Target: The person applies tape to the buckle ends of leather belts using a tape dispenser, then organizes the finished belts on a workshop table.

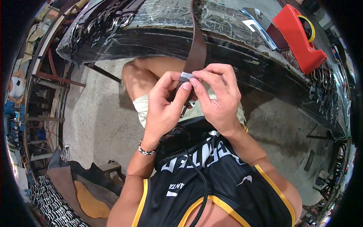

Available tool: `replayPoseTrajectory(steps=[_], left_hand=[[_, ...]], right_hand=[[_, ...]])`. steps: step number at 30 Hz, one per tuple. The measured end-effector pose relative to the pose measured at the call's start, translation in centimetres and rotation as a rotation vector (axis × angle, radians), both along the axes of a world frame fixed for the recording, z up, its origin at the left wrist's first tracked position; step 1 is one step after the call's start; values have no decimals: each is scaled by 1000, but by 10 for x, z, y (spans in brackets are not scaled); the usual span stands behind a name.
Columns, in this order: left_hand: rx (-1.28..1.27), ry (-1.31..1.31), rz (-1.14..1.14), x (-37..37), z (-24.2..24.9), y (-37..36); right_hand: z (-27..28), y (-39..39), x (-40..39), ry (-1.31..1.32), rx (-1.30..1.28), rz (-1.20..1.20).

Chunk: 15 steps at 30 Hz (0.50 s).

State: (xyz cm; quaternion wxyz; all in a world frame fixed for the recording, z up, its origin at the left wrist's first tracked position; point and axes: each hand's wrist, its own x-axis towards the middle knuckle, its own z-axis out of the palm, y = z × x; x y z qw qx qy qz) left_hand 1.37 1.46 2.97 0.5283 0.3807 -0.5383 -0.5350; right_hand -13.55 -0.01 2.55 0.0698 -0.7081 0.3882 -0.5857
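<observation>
A dark brown leather belt (197,47) runs from the table top down to my hands. My left hand (165,104) is closed on its near end, thumb on top. Around the strap there lies a small grey-white label (186,76). The thumb and fingertips of my right hand (220,96) pinch the label at its right side. Below my fingers, a metal buckle (184,109) shows in part; the rest of it is hidden by my hands.
The plastic-wrapped table (159,41) spans the front. A red tape dispenser (297,41) stands at its right, beside a dark box with papers (266,30). Several belts with buckles (113,19) lie at the left. Leather pieces (89,196) and a stack of striped items (53,202) sit lower left.
</observation>
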Motion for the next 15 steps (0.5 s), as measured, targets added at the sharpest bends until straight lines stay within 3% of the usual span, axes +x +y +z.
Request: replayPoseTrajectory(steps=[15], left_hand=[[40, 41, 40, -4, 2, 2]], right_hand=[[1, -1, -1, -8, 63, 28]])
